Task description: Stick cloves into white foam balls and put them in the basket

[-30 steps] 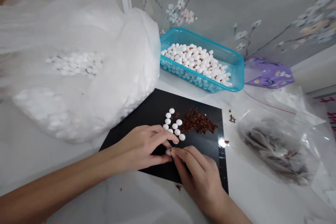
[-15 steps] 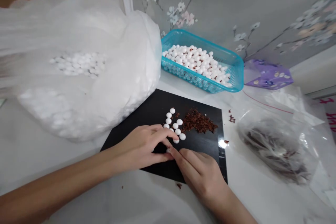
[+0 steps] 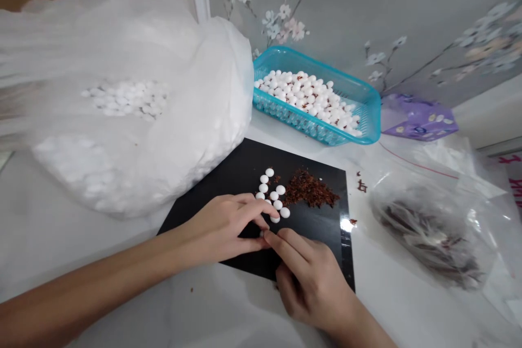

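Together, left hand (image 3: 218,225) and right hand (image 3: 312,283) pinch one half-hidden white pellet (image 3: 261,234).
Fingers (image 3: 285,244) clamp it; about ten more pellets (image 3: 274,196) lie on the black board (image 3: 244,174).

Bright, even light is spread over the scene — a small glare is caught on the board (image 3: 244,174), a soft shadow is cast by the right hand (image 3: 312,283), and the edges are bowed by wide-angle distortion.

A white tabletop (image 3: 408,310) carries a plastic sack (image 3: 134,174), turquoise basket (image 3: 310,122), black board (image 3: 322,217) and clear bag (image 3: 432,234).
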Available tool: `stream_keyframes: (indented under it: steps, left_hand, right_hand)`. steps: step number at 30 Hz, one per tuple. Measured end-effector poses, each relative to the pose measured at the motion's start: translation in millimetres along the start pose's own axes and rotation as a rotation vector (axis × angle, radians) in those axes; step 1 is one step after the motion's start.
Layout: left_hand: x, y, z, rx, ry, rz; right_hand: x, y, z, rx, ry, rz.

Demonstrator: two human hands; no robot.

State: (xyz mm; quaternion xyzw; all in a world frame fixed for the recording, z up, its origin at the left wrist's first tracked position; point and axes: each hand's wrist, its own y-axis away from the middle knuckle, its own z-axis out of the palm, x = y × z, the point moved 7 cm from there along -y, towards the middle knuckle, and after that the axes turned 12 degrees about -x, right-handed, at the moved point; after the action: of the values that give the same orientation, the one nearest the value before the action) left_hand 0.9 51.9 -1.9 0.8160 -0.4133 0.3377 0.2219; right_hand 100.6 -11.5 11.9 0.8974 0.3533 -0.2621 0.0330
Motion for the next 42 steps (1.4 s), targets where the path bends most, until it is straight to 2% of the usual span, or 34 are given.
stream_keyframes:
  steps: [8,18,22,26,28,31,34,42]
  left_hand:
    - [3.9,-0.4,-3.1,0.013,-0.02,0.021]
    - [3.7,-0.7,-4.3,-0.006,0.006,-0.025]
    - [8.9,2.1,-10.7,0.084,-0.008,0.026]
    - [11.3,5.0,-14.9,0.16,-0.027,0.044]
    - [9.1,5.7,-17.6,0.195,-0.043,0.01]
    - [9.1,6.5,-23.5,0.263,-0.106,0.014]
    - [11.4,6.6,-27.1,0.297,-0.194,0.059]
    - [7.8,2.6,-21.3,0.191,-0.245,0.028]
  right_hand:
    - [2.9,-10.9,5.3,-0.073,-0.095,0.172]
    - [2.4,-3.7,0.7,-0.002,0.012,0.099]
    - [19.5,8.8,-20.1,0.176,-0.03,0.177]
    - [46.8,25.9,-40.2,0.415,0.054,0.406]
    - [57.0,29.8,-42.5,0.458,0.092,0.52]
    - [63.4,26.8,-38.5,0.405,0.129,0.605]
    - [64.0,24.4,-36.6,0.384,0.146,0.631]
    - [65.3,24.7,-36.8,0.362,0.156,0.631]
